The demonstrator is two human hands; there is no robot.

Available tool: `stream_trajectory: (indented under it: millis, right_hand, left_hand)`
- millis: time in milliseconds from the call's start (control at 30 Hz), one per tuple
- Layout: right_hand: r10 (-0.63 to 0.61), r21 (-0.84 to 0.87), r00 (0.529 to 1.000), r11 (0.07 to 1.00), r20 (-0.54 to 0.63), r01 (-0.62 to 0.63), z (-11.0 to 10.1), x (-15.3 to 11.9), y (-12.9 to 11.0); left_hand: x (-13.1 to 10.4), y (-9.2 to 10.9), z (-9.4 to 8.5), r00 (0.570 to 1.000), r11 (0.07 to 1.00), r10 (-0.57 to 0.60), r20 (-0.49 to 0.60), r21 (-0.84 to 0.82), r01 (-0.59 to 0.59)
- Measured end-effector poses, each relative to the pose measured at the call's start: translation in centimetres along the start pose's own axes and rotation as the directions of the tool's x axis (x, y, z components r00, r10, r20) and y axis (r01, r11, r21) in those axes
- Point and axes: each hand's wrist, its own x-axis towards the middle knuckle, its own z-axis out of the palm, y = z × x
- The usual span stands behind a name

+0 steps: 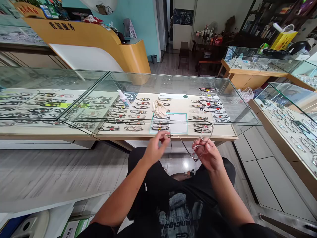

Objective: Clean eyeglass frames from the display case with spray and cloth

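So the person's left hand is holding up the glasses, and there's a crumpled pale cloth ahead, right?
Not quite: the right hand holds the glasses, not the left hand, as the head view shows. The crumpled pale cloth is indeed ahead.

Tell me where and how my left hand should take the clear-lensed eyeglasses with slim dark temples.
Best, probably, to pinch the slim dark temple near its free tip, coming from the left: it juts from the clear-lensed eyeglasses towards your left hand, while your right hand grips the frame front.
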Motion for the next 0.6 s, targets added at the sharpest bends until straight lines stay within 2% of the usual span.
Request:
stream_trajectory:
  millis: [67, 100, 167, 233, 267, 333, 400, 500, 600]
  right_hand:
    - [-0.009, -0.015, 1.0, 1.0, -0.003, 0.009, -0.2, -0.2, -0.4]
    - [-0.007, -0.02, 1.0, 1.0, -0.007, 0.006, -0.3, -0.3, -0.6]
    - [-0.003, -0.027, 1.0, 1.0, -0.018, 0.002, -0.5, -0.6, -0.8]
    - [0.0, -0.041, 1.0, 0.999, -0.027, -0.001, -0.7, -0.7, -0.9]
    - [0.001, -0.051, 1.0, 0.999, -0.03, -0.002, -0.8, -0.8, -1.0]
    - [0.002, -0.077, 0.999, 0.997, -0.036, -0.005, -0.8, -0.9, -1.0]
    - [-0.01, -0.102, 0.999, 0.995, -0.043, 0.006, -0.7, -1.0, -1.0]
    - [-0.028, -0.126, 0.998, 0.992, -0.056, 0.021, -0.4, -1.1, -1.3]
    - [-0.025, -0.118, 0.997, 0.993, -0.067, 0.017, -0.2, -1.3, -1.6]
  left_hand:
    - [2.2, -1.2, -2.9, 0.979, 0.999, 0.035, -0.2, 0.04, -0.028]
    - [3.5, -2.0, -4.6, 0.94, 0.995, 0.081, -0.331, 0.075, -0.059]
    - [6.5, -3.8, -8.3, 0.79, 0.988, 0.114, -0.603, 0.153, -0.026]
    - [9.7, -5.7, -11.9, 0.651, 0.98, 0.079, -0.755, 0.18, 0.089]
    - [11.2, -6.7, -13.4, 0.63, 0.968, 0.075, -0.773, 0.208, 0.141]
    - [14.0, -8.4, -15.6, 0.64, 0.942, 0.046, -0.767, 0.246, 0.227]
    - [16.2, -9.9, -16.8, 0.643, 0.932, -0.052, -0.764, 0.195, 0.307]
    - [18.0, -11.6, -17.0, 0.673, 0.928, -0.172, -0.719, 0.111, 0.355]
    - [18.3, -12.5, -16.7, 0.684, 0.912, -0.228, -0.693, 0.094, 0.399]
